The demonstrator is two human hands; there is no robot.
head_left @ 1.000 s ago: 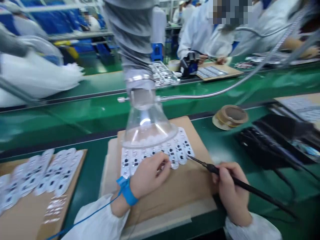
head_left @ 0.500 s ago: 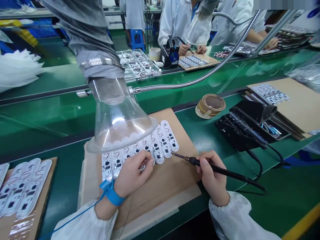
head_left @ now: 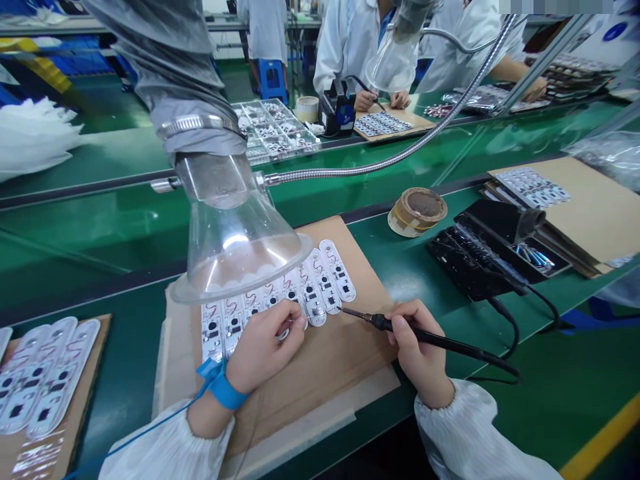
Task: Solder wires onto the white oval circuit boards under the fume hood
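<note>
A row of white rounded circuit boards (head_left: 338, 270) with black chips and reddish wires lies on a brown cardboard sheet (head_left: 345, 353). My right hand (head_left: 419, 347) grips a soldering iron (head_left: 440, 341) like a pen, its tip at the lower end of the second board from the right. Over the lower left boards rests my left hand (head_left: 267, 343), a blue wrist strap (head_left: 227, 390) on its wrist. Its fingers are pinched on what looks like thin solder wire; a faint strand trails below the palm. The fingers hide parts of several boards.
A clear fume hood (head_left: 240, 260) hangs low over the boards. To the right are a tape roll (head_left: 417, 212) and a black soldering-iron stand (head_left: 470, 260). More boards (head_left: 55, 380) lie at left. Across the bench a co-worker's hands (head_left: 367, 100) work over a similar board set.
The whole view has shifted slightly. Both hands keep nearly the same pose, and the iron's tip stays at the same board's lower end.
</note>
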